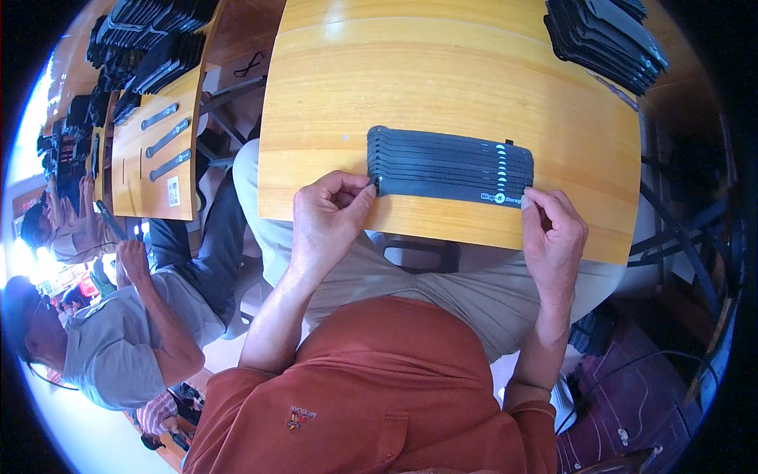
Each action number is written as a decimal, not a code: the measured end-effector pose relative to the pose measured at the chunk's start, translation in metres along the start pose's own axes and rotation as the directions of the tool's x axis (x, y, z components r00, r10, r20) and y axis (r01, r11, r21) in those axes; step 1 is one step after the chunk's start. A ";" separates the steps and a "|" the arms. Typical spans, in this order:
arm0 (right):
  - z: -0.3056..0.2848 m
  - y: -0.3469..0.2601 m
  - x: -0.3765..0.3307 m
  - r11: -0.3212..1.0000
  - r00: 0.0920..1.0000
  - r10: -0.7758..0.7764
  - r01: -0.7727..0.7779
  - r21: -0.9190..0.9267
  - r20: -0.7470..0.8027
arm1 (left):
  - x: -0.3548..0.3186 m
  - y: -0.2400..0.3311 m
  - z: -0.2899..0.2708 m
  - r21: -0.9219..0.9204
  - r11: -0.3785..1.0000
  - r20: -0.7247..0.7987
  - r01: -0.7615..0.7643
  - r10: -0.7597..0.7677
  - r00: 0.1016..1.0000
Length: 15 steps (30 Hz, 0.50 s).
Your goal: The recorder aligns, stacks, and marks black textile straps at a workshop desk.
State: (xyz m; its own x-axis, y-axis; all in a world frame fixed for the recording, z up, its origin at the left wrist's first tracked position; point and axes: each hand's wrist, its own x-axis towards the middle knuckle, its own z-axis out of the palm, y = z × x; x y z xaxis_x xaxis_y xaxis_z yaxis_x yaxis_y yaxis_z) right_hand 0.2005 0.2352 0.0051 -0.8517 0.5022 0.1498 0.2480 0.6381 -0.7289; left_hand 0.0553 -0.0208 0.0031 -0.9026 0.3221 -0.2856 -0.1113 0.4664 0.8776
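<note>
Several dark storage straps [442, 154] lie across the wooden table in front of me, overlapped in a neat row so that their long edges and small white marks line up. The nearest strap [442, 188] shows its full face, with white print toward the right end. My left hand [328, 217] pinches its left end between thumb and fingers. At the other end, my right hand [554, 233] pinches the strap's right corner. Both hands rest near the table's front edge, and the strap lies flat between them.
A pile of dark straps [608, 43] sits at the table's far right, with a thin purple tool [614, 91] beside it. On the left, another table [162, 130] bears stacked straps [166, 63] and a few single ones. A seated co-worker [138, 332] holds a strap there.
</note>
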 end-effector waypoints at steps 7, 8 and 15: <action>0.000 0.001 0.000 1.000 1.000 0.002 -0.002 -0.007 0.002 | 0.000 0.001 -0.002 0.027 1.000 0.009 -0.003 0.002 1.000; 0.000 0.000 0.000 1.000 1.000 0.003 -0.003 -0.006 0.003 | 0.000 0.003 -0.002 0.041 0.999 0.009 0.020 -0.020 1.000; 0.000 0.000 0.000 1.000 1.000 0.022 -0.022 0.008 0.006 | 0.001 0.004 -0.002 0.043 0.998 0.012 0.048 -0.049 0.999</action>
State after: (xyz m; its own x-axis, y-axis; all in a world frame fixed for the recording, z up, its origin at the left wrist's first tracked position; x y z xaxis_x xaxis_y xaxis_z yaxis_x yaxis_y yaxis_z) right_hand 0.2005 0.2357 0.0053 -0.8490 0.5123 0.1294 0.2633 0.6225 -0.7370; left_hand 0.0528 -0.0206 0.0070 -0.8909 0.3090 -0.3329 -0.1369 0.5161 0.8455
